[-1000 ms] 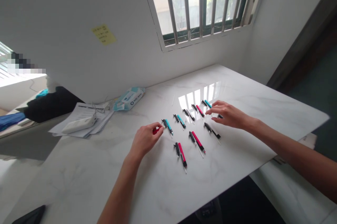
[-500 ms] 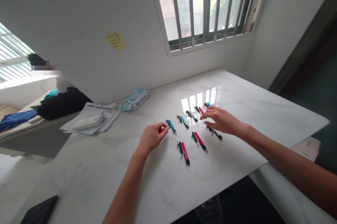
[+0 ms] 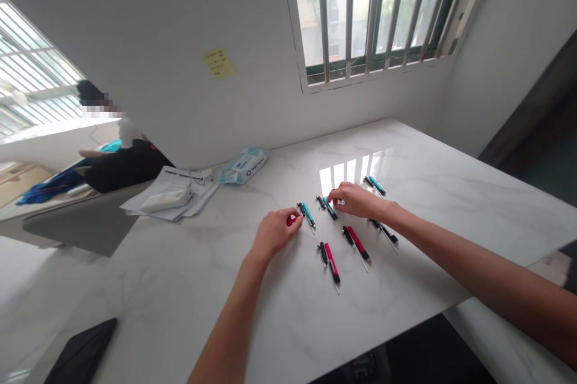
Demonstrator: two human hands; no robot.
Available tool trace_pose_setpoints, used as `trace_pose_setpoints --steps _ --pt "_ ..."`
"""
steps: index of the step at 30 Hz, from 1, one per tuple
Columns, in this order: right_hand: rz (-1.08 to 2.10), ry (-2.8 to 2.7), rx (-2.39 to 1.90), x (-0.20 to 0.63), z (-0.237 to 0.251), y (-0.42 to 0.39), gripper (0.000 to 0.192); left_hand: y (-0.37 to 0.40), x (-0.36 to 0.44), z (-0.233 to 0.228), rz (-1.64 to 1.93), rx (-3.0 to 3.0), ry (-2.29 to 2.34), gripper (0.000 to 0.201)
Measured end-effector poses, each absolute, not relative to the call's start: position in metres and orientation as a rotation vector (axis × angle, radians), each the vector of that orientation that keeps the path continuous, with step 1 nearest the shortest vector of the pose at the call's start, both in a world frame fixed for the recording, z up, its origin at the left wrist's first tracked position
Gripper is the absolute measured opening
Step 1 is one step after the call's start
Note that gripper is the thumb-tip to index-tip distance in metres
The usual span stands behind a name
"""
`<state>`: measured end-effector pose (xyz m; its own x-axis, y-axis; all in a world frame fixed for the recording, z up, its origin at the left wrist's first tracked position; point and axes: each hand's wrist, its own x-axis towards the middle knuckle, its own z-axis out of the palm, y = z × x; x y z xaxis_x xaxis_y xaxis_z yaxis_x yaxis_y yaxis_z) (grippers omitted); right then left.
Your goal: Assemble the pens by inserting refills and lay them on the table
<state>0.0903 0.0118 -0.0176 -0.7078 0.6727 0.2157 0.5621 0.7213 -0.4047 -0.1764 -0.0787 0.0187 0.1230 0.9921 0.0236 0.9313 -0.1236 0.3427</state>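
Note:
My left hand (image 3: 277, 232) rests on the table with its fingers closed around a red pen part (image 3: 292, 220), mostly hidden by them. Just beyond its fingertips lies a teal pen barrel (image 3: 308, 214) with a black piece beside it. My right hand (image 3: 354, 199) reaches over the far row, thumb and forefinger a little apart at another teal pen barrel (image 3: 332, 213); whether they touch it I cannot tell. Closer to me lie two red pen barrels, one (image 3: 331, 261) left of the other (image 3: 357, 241), with black pieces and thin white refills. A black pen barrel (image 3: 387, 232) lies below my right wrist.
Another teal pen barrel (image 3: 377, 185) lies beyond my right hand. A wipes pack (image 3: 246, 166) and papers (image 3: 157, 204) with a white device sit by the wall. A dark tablet-like object (image 3: 83, 351) is at lower left. Another person's dark clothing (image 3: 128, 170) shows past the partition.
My right hand has moved left along the far row to a teal pen, uncovering the farthest teal one. My left hand keeps its hold on the red part. The view has shifted slightly.

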Motion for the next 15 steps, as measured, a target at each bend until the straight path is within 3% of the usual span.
trace_pose_setpoints --steps 8,13,15 --pt "0.313 -2.593 -0.929 0.085 -0.001 0.045 0.017 -0.079 -0.179 0.022 0.392 2.147 1.902 0.031" --pt "0.07 -2.646 -0.939 0.052 -0.002 0.096 0.048 -0.081 -0.177 0.018 0.414 2.16 1.87 0.031" --pt "0.003 -2.686 -1.032 0.041 -0.005 0.115 0.052 -0.082 -0.175 0.017 0.421 2.161 1.847 0.031"
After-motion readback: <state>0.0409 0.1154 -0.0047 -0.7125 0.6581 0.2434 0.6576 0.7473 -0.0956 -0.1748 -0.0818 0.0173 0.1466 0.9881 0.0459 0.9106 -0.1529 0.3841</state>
